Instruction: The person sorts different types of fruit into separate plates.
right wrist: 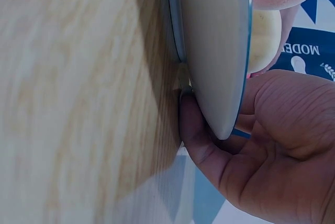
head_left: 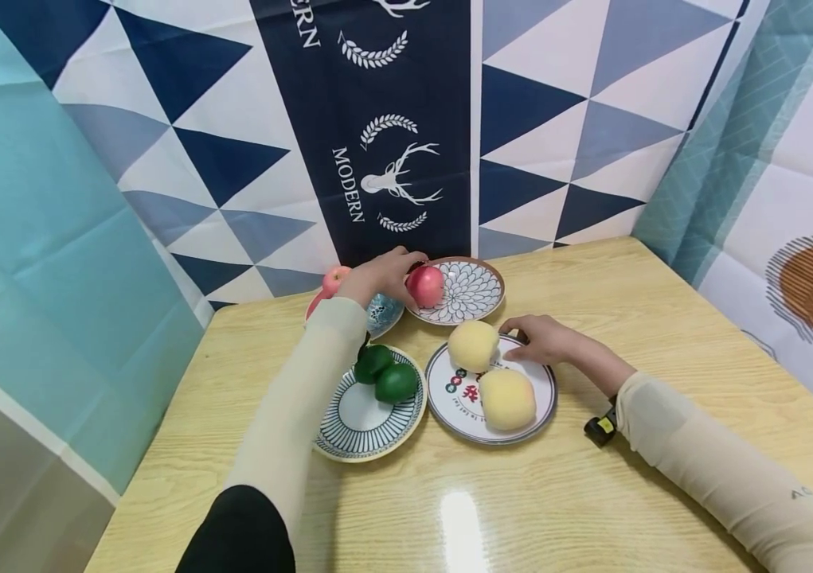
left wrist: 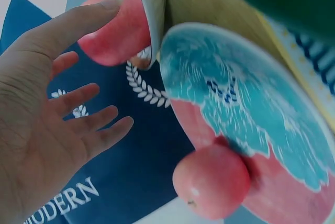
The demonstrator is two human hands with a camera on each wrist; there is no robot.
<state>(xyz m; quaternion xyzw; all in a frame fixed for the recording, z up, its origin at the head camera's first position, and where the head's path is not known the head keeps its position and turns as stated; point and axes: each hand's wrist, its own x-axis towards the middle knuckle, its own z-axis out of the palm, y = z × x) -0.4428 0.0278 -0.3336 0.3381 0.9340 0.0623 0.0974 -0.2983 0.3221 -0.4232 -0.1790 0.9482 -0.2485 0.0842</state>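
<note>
At the back of the table my left hand (head_left: 377,277) holds a red apple (head_left: 426,286) over the left part of a brown-rimmed plate with a petal pattern (head_left: 476,293). In the left wrist view the thumb lies on this apple, and the other fingers are spread. Whether the apple touches the plate, I cannot tell. My right hand (head_left: 542,338) grips the back right rim of a white plate (head_left: 542,386) bearing two yellow peaches (head_left: 507,399). In the right wrist view a finger is tucked beneath that plate's rim (right wrist: 222,77); the thumb is partly hidden.
Left of the petal plate stands a blue and pink plate (left wrist: 246,93), partly behind my left arm, with another apple (left wrist: 212,181) on it. A striped plate (head_left: 363,438) with two dark green fruits (head_left: 396,383) sits in front. Patterned cloth (head_left: 406,103) hangs behind the wooden table (head_left: 392,517).
</note>
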